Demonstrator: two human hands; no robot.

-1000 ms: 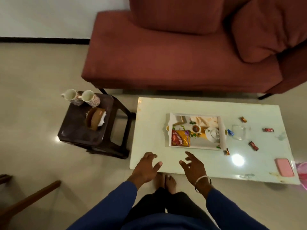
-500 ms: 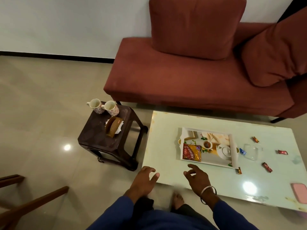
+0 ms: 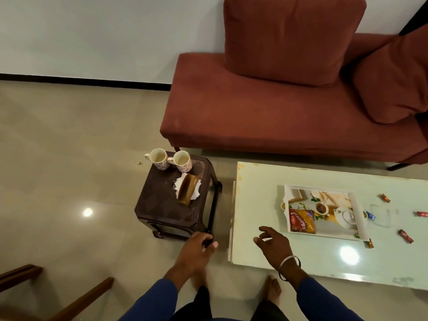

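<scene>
2 white floral ceramic mugs stand at the far edge of the dark brown plastic stool, ahead and slightly left of the left hand. That hand is nearer, by the stool's near-right leg, fingers loosely curled, empty. Right hand hovers spread over the pale green bench. Mugs upright, pale liquid inside, handles pointing left.

White wall with black skirting spans 9 to 12 o'clock. The glossy beige floor shows a lamp glare at 9. A rust-red sofa fills 1 to 3. A dark stool stands at centre, a pale table at 4, and wooden chair arms at 7.
</scene>
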